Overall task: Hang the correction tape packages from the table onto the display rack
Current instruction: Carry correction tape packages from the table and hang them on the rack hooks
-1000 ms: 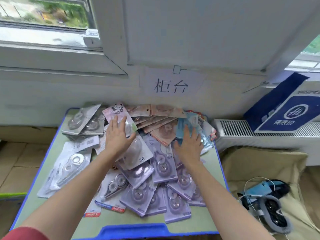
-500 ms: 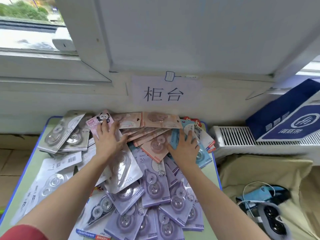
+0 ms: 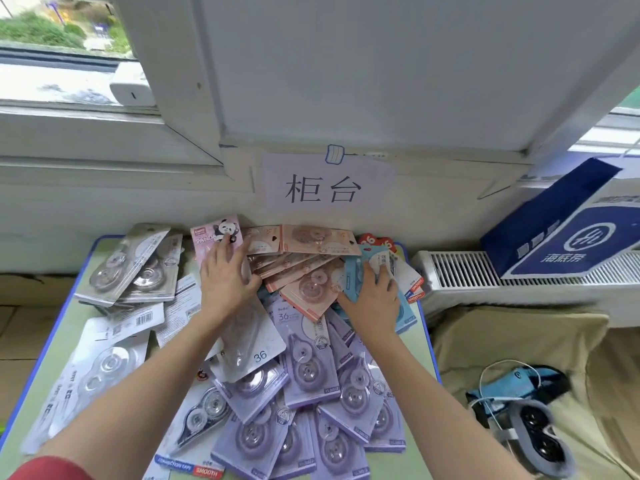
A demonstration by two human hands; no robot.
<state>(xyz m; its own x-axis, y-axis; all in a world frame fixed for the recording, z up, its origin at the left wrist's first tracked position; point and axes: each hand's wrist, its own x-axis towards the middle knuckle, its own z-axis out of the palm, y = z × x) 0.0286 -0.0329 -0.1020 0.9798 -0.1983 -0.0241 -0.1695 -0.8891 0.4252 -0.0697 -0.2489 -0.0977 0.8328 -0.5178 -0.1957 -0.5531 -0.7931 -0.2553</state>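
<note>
Left hand [image 3: 225, 278]: lies flat with fingers spread and fairly straight, fingertips on the pink panda package [image 3: 216, 237] at the far side of the pile; it grips nothing.
Right hand [image 3: 372, 299]: fingers stretched out and pressing on a light blue package [image 3: 363, 265] near the pile's right edge; no pinch shows.
Packages: a loose overlapping heap covers most of the surface [image 3: 78, 317], with purple ones [image 3: 311, 368] in front, salmon ones [image 3: 311, 285] between the hands and silver ones [image 3: 128, 265] at far left.
Display rack: not in view.
Done: nothing that these pictures can confirm; no package is lifted.
Left: seemingly the whole heap, judging by how full the surface is.
Step in hand: probably choosing or gathering packages to pick up.
</note>
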